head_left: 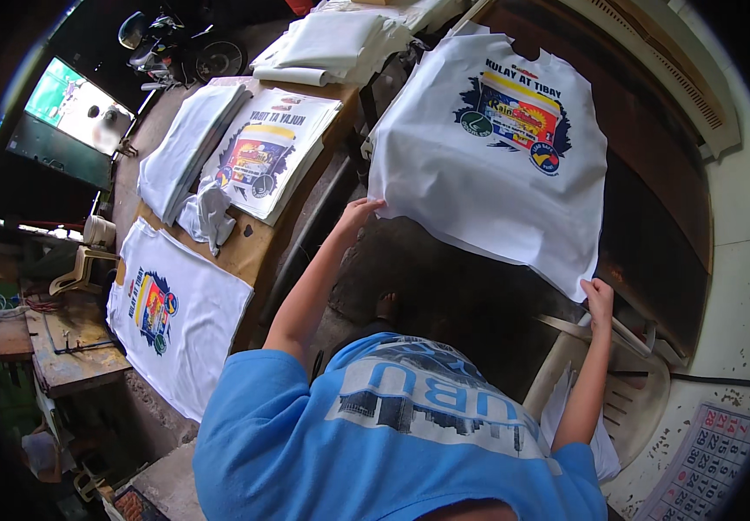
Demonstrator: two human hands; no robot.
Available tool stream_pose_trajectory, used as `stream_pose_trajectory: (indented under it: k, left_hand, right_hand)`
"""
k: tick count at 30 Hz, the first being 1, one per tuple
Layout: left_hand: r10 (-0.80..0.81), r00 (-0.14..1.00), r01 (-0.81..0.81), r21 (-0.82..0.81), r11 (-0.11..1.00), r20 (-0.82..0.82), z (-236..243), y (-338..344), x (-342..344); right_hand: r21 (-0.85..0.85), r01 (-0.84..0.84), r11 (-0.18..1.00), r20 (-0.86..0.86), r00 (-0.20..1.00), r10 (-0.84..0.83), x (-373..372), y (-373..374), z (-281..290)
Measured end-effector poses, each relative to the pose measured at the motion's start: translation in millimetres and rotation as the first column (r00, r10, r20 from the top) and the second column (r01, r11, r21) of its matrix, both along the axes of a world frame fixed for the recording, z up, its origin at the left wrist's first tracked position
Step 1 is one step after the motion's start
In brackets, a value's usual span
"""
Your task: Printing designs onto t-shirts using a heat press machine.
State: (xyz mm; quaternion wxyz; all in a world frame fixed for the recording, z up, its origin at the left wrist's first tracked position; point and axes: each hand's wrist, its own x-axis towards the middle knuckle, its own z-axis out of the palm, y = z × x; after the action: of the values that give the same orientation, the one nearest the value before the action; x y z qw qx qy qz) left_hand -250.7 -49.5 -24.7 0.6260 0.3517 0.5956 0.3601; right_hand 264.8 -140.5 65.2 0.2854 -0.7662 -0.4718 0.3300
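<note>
While both your arms reach forward, your right hand [598, 295] pinches the right hem corner of a white printed cloth [479, 187], its forearm running nearly straight ahead beside a cream plastic chair [557, 378]. Your left hand [364, 211] sits farther out, pinching the left hem corner, with that forearm slanting inward. Stretched between them, the cloth lies ahead of you with its hem toward you and its neckline pointing away; the long axis runs away from your body, and the print reads upright from your side. I cannot tell what its far end rests on. To your left, a second printed cloth [193, 339] drapes over the near end of the brown tabletop [245, 253]. Farther along come a crumpled white cloth [208, 217], a printed stack [262, 165] toward the right edge, and folded white cloths [188, 148] along the left edge. Farthest off stands a motorcycle [184, 56].
</note>
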Motion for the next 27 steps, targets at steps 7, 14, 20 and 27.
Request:
stream_pose_trajectory:
  k: [7, 14, 20, 27]
  left_hand:
    - [-0.060, 0.970, 0.101, -0.165, 0.981, 0.236, 1.8, -1.3, -12.3]
    - [0.098, 0.992, -0.106, 0.119, 0.987, 0.074, 13.6, -13.5, -21.9]
    - [0.214, 0.975, -0.200, 0.186, 0.962, -0.055, 36.3, -68.5, -41.1]
    - [0.324, 0.924, -0.366, -0.221, 0.904, -0.204, -53.9, -259.8, -47.5]
  right_hand:
    - [0.200, 0.143, 0.969, -0.039, 0.990, -0.138, -27.2, -14.8, 22.7]
    - [0.011, 0.288, 0.958, -0.342, 0.901, -0.266, -24.9, -32.4, 23.1]
    - [-0.015, 0.151, 0.988, -0.525, 0.840, -0.136, 10.2, -75.8, -9.1]
    - [-0.665, -0.146, 0.732, -0.462, 0.851, -0.250, 39.2, -130.6, -173.4]
